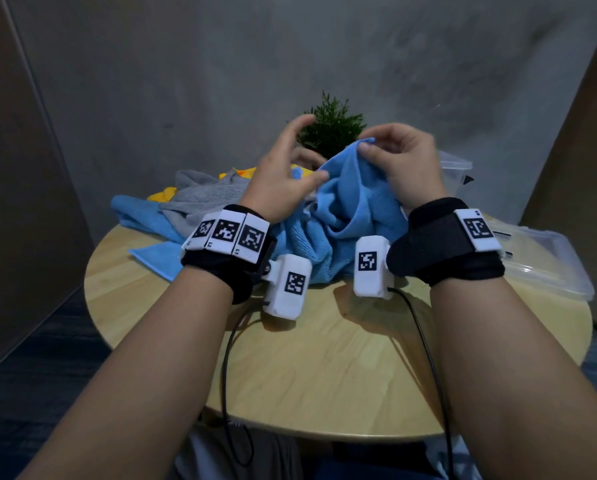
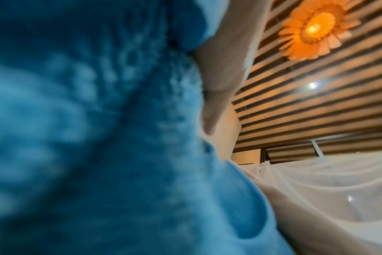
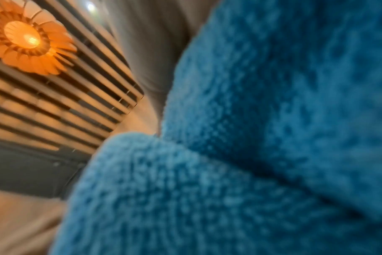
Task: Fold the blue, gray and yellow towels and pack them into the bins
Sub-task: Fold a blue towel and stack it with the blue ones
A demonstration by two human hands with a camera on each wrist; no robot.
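The round wooden table lies nearest, a blue towel bunched at its middle — the right hand pinches its raised corner, the left hand loose-fingered against its edge. Gray towel behind-left; clear bins right.

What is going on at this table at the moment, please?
A person is sorting a towel heap on the round wooden table. The right hand pinches a corner of a blue towel and lifts it; the left hand touches its edge with spread fingers. Gray and yellow towels lie unfolded behind; clear bins wait at right.
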